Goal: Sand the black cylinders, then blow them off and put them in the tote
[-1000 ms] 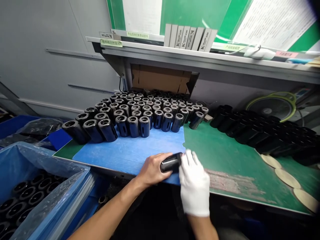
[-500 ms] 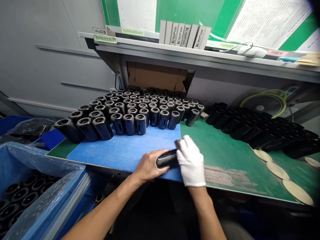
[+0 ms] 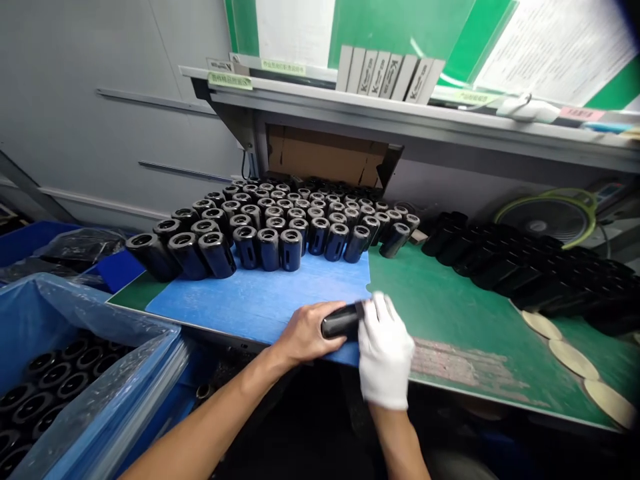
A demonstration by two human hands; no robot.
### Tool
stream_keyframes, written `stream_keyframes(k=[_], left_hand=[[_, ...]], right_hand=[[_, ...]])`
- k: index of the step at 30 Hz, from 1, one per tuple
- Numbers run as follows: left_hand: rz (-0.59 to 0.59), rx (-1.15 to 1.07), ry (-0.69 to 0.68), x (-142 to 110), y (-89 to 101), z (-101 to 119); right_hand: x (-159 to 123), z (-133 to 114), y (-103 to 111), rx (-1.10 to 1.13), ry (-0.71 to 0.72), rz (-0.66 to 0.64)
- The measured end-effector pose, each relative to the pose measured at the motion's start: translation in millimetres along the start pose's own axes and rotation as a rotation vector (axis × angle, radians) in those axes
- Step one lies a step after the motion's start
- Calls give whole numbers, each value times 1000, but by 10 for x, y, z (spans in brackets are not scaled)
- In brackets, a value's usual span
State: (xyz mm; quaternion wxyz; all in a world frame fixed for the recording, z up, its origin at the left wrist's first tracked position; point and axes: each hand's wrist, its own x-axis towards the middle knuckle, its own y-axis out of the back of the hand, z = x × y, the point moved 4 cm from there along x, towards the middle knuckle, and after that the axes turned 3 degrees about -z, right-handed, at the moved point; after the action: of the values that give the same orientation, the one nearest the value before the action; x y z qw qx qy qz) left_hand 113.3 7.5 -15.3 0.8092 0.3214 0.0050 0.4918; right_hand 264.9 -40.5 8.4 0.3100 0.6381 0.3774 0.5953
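Head view: bare left hand [image 3: 311, 335] wrapped round black cylinder [image 3: 341, 321], held low over blue mat [image 3: 255, 293] near mat's right edge. White-gloved right hand [image 3: 385, 357] just at cylinder's right end, blurred, grip unclear. Open blue strip separates cylinder from upright black cylinders [image 3: 270, 248] at center.

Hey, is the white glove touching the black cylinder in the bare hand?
Touching. The head view shows the white-gloved right hand against the end of the black cylinder, while the bare left hand wraps around its body.
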Motion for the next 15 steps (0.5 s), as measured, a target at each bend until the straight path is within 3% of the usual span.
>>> stream_keyframes(k=[3, 7, 11, 15], left_hand=[[25, -4, 5, 3, 9, -9], [-18, -14, 14, 12, 2, -3], [9, -7, 16, 11, 14, -5], [0, -3, 41, 3, 9, -16]], right_hand=[[20, -1, -20, 5, 4, -45], [6, -14, 22, 19, 38, 21], [86, 9, -25, 5, 3, -57], [33, -18, 10, 52, 53, 23]])
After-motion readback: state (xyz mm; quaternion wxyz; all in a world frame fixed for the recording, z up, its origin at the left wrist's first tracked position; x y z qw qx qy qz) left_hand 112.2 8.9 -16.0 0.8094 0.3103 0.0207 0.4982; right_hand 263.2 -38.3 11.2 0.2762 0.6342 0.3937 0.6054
